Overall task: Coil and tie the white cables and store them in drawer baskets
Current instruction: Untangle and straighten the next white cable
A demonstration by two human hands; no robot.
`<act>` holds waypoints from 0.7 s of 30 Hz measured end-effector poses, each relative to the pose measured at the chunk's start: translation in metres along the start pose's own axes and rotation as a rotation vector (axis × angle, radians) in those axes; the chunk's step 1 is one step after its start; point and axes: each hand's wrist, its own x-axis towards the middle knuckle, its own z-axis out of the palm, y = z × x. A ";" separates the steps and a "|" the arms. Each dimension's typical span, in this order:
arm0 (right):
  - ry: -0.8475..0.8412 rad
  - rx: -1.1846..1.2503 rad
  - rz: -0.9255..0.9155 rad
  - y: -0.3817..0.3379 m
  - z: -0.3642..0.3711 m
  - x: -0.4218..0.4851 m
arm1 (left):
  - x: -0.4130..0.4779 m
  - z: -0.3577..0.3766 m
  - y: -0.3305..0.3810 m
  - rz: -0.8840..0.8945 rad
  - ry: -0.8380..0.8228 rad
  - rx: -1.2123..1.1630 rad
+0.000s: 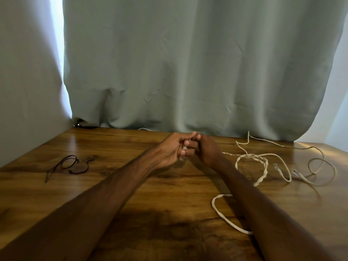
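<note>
White cables [266, 167] clutter the right; black cord [69, 156] left; curtain [188, 63] behind.

Above the brown wooden surface [47, 147], our left hand [172, 147] and right hand [208, 150] meet, fingers curled, pinching the twisted white cable [233, 154].

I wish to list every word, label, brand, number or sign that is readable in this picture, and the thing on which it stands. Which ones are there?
None: no text can be read anywhere.
Curtain, table, cables, black cord: no print visible.
Cable plugs: too small and blurred to show any marking.
</note>
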 end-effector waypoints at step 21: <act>-0.305 0.041 -0.084 -0.053 0.021 -0.005 | 0.011 -0.022 0.007 0.393 0.453 -0.254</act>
